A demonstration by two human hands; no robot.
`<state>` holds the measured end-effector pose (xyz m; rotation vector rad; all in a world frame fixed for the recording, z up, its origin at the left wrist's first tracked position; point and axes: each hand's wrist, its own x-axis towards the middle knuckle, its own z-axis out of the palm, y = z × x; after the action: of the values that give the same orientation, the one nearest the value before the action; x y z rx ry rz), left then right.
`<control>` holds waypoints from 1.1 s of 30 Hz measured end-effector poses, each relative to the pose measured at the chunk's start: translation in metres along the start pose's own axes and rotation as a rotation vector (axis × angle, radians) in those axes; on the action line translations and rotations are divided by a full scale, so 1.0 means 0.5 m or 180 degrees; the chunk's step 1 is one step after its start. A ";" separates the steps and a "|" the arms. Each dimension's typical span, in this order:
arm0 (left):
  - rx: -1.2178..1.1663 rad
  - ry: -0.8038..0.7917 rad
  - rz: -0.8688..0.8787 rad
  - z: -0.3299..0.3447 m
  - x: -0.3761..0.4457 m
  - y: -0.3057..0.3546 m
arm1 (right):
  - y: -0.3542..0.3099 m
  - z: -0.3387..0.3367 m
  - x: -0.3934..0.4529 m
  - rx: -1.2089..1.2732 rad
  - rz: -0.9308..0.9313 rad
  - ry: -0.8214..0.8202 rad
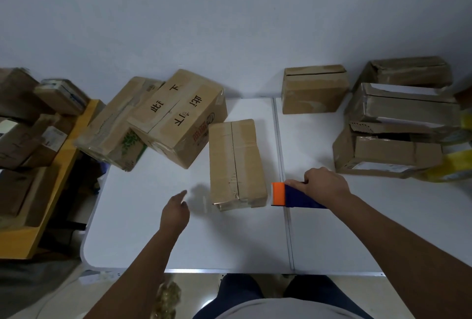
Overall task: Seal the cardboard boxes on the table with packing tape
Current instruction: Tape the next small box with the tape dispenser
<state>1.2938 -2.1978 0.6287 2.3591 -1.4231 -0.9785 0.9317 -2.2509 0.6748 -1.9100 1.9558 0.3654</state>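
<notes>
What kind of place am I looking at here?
Probably a small parcel-packing room: cardboard boxes crowd a white folding table, more are heaped on a yellow shelf, and the right hand grips a tape dispenser.

Matt brown cardboard box (236, 163) (creased, glossy tape strips) on smooth white table (158, 237); plastic dispenser (293, 195).

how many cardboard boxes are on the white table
7 that I can tell: centre box by the hands; printed box leaning on another at left; one at the back; three stacked right. More may be hidden.
</notes>
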 end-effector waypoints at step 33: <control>0.1942 -0.0704 0.3561 0.111 0.017 0.228 | 0.033 0.010 -0.011 0.0464 0.0009 -0.0070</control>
<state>1.1808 -2.2549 0.6398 1.2222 -2.8912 -0.4892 0.9154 -2.2430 0.6716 -1.8044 1.9158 0.2364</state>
